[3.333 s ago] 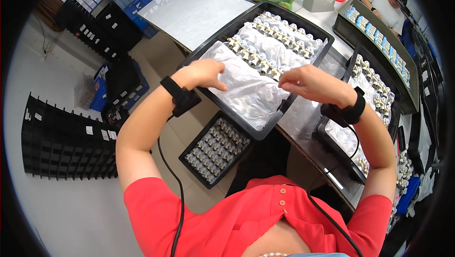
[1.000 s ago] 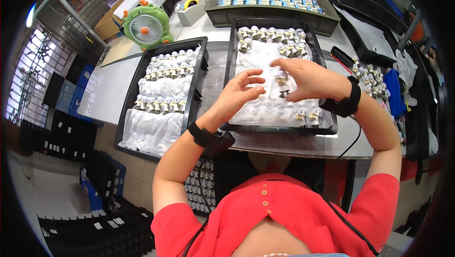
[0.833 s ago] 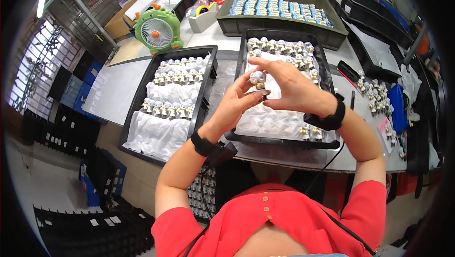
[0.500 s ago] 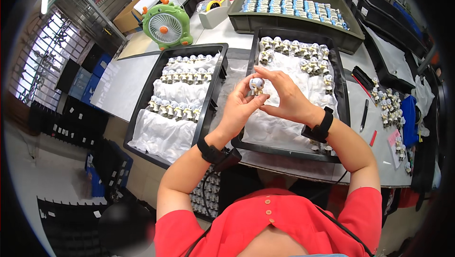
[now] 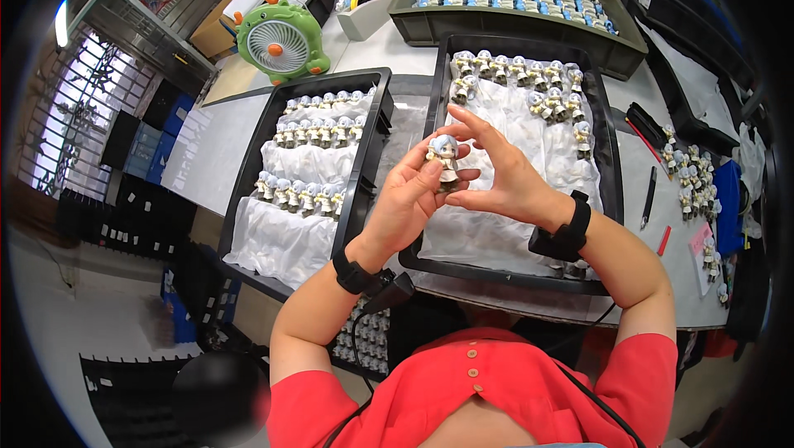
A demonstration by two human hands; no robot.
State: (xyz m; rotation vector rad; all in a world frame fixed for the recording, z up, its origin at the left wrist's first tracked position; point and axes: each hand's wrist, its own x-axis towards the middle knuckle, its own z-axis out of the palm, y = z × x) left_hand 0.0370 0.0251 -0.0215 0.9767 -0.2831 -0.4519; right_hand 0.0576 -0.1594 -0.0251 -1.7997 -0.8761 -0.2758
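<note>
A small figurine [image 5: 446, 157] with pale blue-white hair and a white outfit stands upright in the grip of my left hand [image 5: 408, 196], pinched between thumb and fingers, its front showing. My right hand [image 5: 514, 175] curves around its right side with thumb and fingers spread; whether the thumb tip touches the dark base is unclear. Both hands hover over the left part of a black tray [image 5: 614, 225] lined with white sheeting, where similar figurines [image 5: 519, 72] line the far and right edges. Another lined black tray [image 5: 364, 175], to the left, carries rows of figurines [image 5: 299, 193].
A green animal-shaped fan [image 5: 281, 41] and a tape dispenser [image 5: 364, 18] stand at the back left. Beyond the trays sits an olive bin [image 5: 513, 26] with rows of blue-and-white pieces. Loose figurines [image 5: 695, 179], a black pen-like tool [image 5: 649, 197] and a red strip [image 5: 664, 240] lie on the right.
The figurine has turned to show its front and sits lower in my left hand, more of its body visible. My right hand's fingers have spread wider. The whole view has shifted slightly.
</note>
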